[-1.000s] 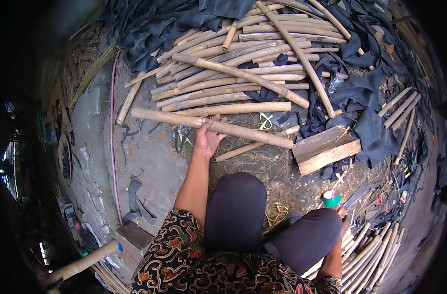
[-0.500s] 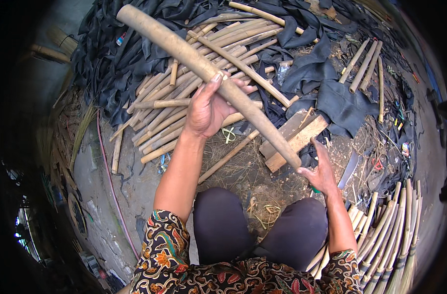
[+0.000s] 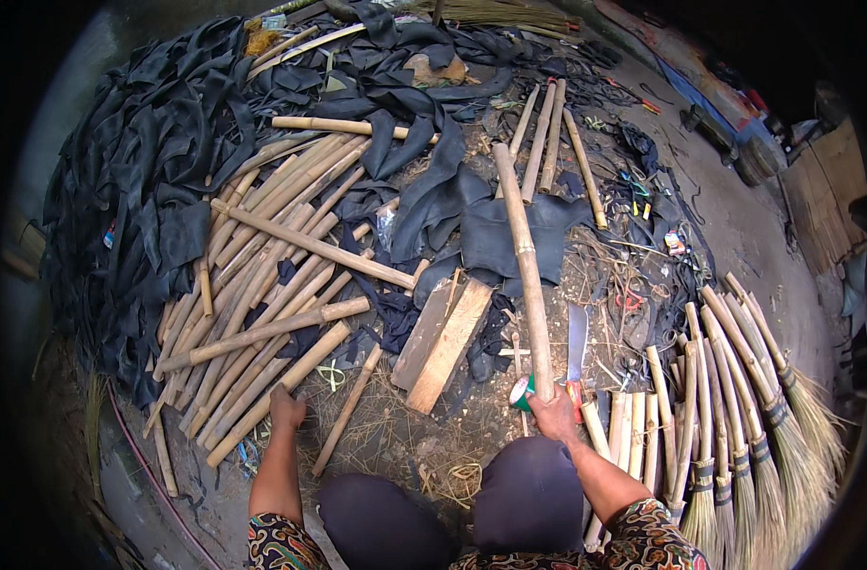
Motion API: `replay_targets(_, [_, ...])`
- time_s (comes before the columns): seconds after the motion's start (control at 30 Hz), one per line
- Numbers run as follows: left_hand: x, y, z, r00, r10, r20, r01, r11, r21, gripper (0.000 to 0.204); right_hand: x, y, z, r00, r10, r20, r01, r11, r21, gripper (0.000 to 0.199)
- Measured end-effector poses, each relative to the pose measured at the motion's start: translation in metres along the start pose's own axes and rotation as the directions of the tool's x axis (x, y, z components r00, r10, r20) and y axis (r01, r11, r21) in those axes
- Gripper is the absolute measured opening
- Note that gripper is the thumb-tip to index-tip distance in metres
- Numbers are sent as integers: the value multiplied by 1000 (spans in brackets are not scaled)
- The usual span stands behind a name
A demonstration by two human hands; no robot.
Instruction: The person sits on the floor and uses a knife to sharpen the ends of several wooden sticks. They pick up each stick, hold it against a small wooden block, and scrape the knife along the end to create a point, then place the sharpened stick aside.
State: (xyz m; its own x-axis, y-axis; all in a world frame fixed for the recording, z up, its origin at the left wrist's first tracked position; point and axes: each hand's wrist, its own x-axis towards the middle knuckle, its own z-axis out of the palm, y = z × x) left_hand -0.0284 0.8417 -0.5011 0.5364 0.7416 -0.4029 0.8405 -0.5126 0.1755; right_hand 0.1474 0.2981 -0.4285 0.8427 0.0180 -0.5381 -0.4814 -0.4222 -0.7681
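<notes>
My right hand (image 3: 554, 418) is closed round the lower end of a bamboo pole (image 3: 526, 256), which stands up and away from me above my right knee. A green and white round object (image 3: 522, 391) lies beside that hand, and a machete (image 3: 577, 344) with a red handle lies just to its right. My left hand (image 3: 286, 408) is low at the near edge of a heap of cut bamboo poles (image 3: 262, 285), beside the nearest pole (image 3: 305, 370). Its fingers point down and are mostly hidden, so its grip does not show.
Black rubber sheets (image 3: 148, 180) pile up at the left and back. Two wood blocks (image 3: 452, 347) lie ahead of my knees. Several brooms with bamboo handles (image 3: 728, 399) fan out at the right. More bamboo poles (image 3: 547, 133) lie at the far right.
The pole was held slanting across both hands; now only my right hand has it, swung upright on the right. My left hand has let go and dropped to the bamboo heap. The view has shifted right.
</notes>
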Motion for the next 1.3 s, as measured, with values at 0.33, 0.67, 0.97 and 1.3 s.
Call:
replay_targets(0.33, [6, -25, 5, 990, -144, 1, 141, 970, 199, 89, 139, -185, -8, 673, -653, -348, 632, 752, -189, 80])
replay_targets(0.67, [-45, -41, 18, 962, 273, 1, -271, 956, 108, 62, 37, -121, 33, 763, -614, 203, 632, 640, -437, 67])
replay_targets(0.97, [-98, 118, -104, 761, 643, -92, -624, 763, 170, 58, 0, -163, 84, 301, -800, 520, 800, -85, -594, 84])
replay_targets(1.3, [-157, 219, -123, 294, 812, -504, -906, 405, 124, 42, 5, -82, 35, 710, -508, 488, 689, 647, -328, 37])
